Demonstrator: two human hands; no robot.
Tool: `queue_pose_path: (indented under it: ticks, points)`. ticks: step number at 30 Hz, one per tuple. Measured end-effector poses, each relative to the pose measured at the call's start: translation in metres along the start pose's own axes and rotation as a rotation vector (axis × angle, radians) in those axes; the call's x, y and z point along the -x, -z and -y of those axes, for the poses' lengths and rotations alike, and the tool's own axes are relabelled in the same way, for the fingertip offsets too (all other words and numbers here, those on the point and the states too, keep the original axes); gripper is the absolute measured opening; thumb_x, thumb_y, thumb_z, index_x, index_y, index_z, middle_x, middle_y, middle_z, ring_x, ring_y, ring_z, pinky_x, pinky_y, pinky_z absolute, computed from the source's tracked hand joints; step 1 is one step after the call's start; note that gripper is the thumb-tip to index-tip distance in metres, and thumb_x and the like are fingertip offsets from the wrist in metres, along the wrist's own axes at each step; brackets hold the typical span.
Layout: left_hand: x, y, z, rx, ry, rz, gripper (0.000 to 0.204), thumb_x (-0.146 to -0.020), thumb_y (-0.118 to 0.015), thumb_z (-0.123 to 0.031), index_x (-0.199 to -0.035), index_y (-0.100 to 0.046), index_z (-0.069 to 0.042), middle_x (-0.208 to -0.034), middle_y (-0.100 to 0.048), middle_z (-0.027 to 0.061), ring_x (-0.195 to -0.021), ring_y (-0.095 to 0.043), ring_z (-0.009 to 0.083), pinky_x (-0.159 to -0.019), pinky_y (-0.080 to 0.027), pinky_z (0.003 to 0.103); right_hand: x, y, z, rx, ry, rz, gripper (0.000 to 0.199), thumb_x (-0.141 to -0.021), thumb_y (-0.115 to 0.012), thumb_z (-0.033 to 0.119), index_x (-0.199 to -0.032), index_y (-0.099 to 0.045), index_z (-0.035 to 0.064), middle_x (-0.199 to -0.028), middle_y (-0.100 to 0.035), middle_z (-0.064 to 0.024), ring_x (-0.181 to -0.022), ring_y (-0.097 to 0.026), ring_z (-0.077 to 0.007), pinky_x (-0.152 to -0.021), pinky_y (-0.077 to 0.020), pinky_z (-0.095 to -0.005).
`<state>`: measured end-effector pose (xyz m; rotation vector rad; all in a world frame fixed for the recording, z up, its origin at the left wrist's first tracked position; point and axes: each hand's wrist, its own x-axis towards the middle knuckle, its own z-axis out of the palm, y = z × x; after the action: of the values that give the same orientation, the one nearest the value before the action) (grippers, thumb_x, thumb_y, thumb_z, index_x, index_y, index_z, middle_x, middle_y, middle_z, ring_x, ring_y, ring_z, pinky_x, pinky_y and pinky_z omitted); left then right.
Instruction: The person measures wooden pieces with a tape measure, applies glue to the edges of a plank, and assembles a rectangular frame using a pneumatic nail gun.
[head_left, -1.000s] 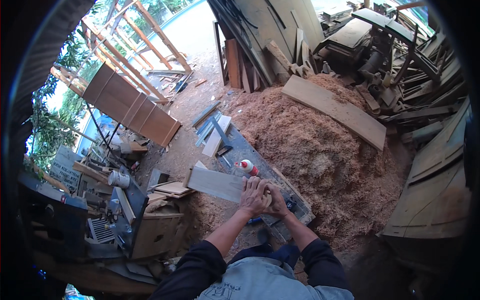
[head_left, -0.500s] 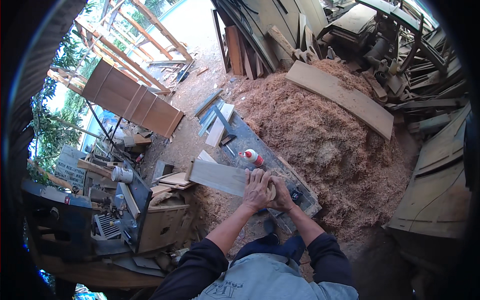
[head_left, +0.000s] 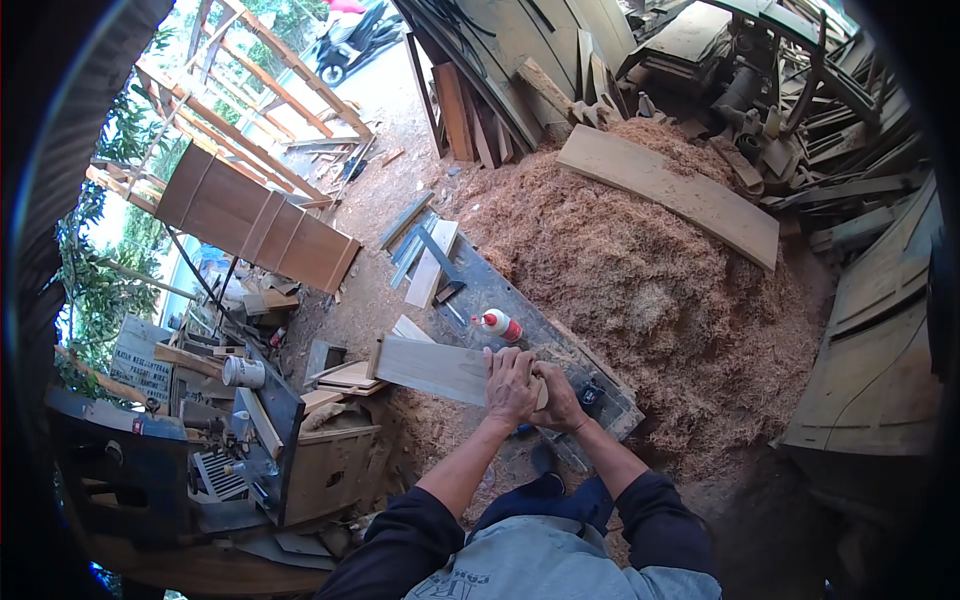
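A pale wooden board [head_left: 430,368] lies out to the left from my hands, with a short darker strip across its far end. My left hand [head_left: 511,385] wraps over the board's near end, fingers bent around its edge. Pressed close beside it, my right hand [head_left: 560,400] grips the same end, where a rounded wooden edge shows by the thumb. What lies under both palms is hidden. Just beyond my fingers a white bottle with a red label [head_left: 500,324] rests on a narrow workbench [head_left: 500,290]. A small black tool [head_left: 592,394] sits right of my right hand.
A try square [head_left: 443,260] and pale offcuts [head_left: 425,280] lie at the bench's far end. To the right rises a big heap of wood shavings [head_left: 640,270] with a plank [head_left: 670,195] on it. Left stands a cluttered cabinet [head_left: 325,475] with a white tub [head_left: 243,372].
The view has shifted slightly, and a motorbike with a rider has come into sight at the top. Both hands keep their hold on the board, almost unmoved.
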<state>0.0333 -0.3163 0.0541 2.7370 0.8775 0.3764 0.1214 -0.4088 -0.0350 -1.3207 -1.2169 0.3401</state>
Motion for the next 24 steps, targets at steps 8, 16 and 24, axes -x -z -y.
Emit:
queue_pose_path:
  ticks: [8, 16, 24]
  points:
    - [-0.001, 0.000, 0.002, -0.018, 0.007, -0.019, 0.040, -0.077, -0.068, -0.023, -0.114, -0.058, -0.011, -0.115, -0.055, 0.0112, -0.123, -0.049, 0.0328, -0.119, -0.018, 0.060, -0.003, -0.001, 0.000, -0.024, -0.016, 0.031, 0.090, -0.063, -0.092, 0.029, -0.135, -0.045, 0.0035, -0.129, -0.054, -0.0172, -0.122, -0.053, -0.0370, -0.104, -0.0419, -0.0436]
    - [0.001, -0.001, 0.000, -0.017, 0.029, -0.034, 0.037, -0.075, -0.067, -0.020, -0.110, -0.057, -0.012, -0.111, -0.053, 0.0101, -0.120, -0.048, 0.0323, -0.118, -0.019, 0.060, 0.004, 0.001, 0.006, -0.059, -0.072, 0.054, 0.092, -0.064, -0.092, 0.031, -0.138, -0.044, 0.0041, -0.132, -0.053, -0.0181, -0.125, -0.051, -0.0371, -0.107, -0.0407, -0.0437]
    - [0.004, -0.004, 0.002, 0.026, 0.014, -0.077, 0.036, -0.074, -0.066, -0.016, -0.108, -0.055, -0.012, -0.110, -0.053, 0.0103, -0.119, -0.049, 0.0323, -0.117, -0.020, 0.061, 0.009, -0.009, -0.004, -0.113, -0.078, -0.007, 0.090, -0.062, -0.093, 0.030, -0.136, -0.047, 0.0039, -0.130, -0.053, -0.0161, -0.124, -0.051, -0.0356, -0.108, -0.0388, -0.0436]
